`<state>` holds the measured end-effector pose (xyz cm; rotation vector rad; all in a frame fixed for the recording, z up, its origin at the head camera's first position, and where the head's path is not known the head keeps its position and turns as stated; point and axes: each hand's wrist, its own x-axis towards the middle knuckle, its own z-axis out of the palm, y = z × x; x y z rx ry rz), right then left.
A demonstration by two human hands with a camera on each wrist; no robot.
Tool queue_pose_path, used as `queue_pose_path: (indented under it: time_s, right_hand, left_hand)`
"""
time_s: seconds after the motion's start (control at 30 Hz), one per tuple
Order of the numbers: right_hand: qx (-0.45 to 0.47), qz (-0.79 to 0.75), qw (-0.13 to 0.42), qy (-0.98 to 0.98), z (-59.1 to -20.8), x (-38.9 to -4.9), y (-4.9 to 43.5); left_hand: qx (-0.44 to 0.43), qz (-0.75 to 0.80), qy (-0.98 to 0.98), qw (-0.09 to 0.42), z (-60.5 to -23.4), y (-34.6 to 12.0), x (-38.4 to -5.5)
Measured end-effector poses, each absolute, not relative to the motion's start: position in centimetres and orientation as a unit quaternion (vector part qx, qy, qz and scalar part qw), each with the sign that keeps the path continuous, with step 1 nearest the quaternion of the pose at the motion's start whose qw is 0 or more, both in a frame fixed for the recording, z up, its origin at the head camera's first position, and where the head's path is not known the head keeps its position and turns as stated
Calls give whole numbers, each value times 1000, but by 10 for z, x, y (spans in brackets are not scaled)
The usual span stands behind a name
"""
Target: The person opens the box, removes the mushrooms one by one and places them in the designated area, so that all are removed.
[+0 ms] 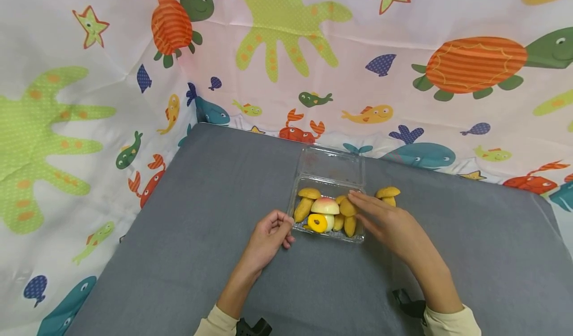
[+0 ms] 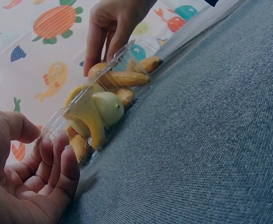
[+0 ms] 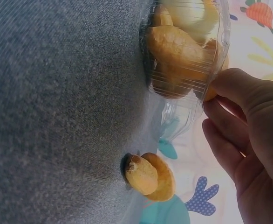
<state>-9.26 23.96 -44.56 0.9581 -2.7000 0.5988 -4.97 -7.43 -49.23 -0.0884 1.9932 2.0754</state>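
A clear plastic clamshell box (image 1: 329, 237) lies with its lid (image 1: 331, 166) folded back. Inside are several brown-yellow toy mushrooms (image 1: 304, 209), a pink-and-yellow dome-shaped piece (image 1: 325, 206) and a yellow piece with a dark centre (image 1: 317, 223). My left hand (image 1: 270, 234) pinches the box's near left corner between thumb and fingertip; its other fingers are loosely curled. From the right side, my right hand (image 1: 396, 226) reaches over the rim and holds a mushroom cap (image 1: 347, 207) between thumb and fingers. The fingers partly hide that mushroom.
Another toy mushroom (image 1: 387, 195) lies on the grey cloth just right of the box, behind my right hand. A cloth printed with sea animals (image 1: 277, 92) hangs along the table's back and left edges. Grey tabletop (image 1: 215, 191) extends on both sides.
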Motion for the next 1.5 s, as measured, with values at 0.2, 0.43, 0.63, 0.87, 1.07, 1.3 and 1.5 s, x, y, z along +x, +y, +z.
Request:
queue_pose_path:
  time_s: [0.2,0.43,0.63,0.87,1.07,1.3,1.5]
  right_hand:
    - [331,219,107,-911,-448,-93,242]
    - [320,233,111,-911,-449,-96,243]
    - [316,238,116,-911,-450,-95,243]
    - [311,231,137,-912,-448,-95,244]
    - [297,241,144,-913,-445,-94,245]
    - [294,247,151,-911,-442,-94,245]
    - [295,256,163,-906,-443,-93,247]
  left_hand:
    - [-33,716,685,131,-491,-73,-49]
    - [-36,716,685,130,-490,-73,-50]
    - [-38,716,685,133,-492,-73,-50]
    - [-35,716,684,134,-493,-73,-50]
    - [-33,716,684,135,-493,-72,-50]
    - [-37,717,683,134,-490,-72,-50]
    - [-38,715,685,136,-490,-73,-50]
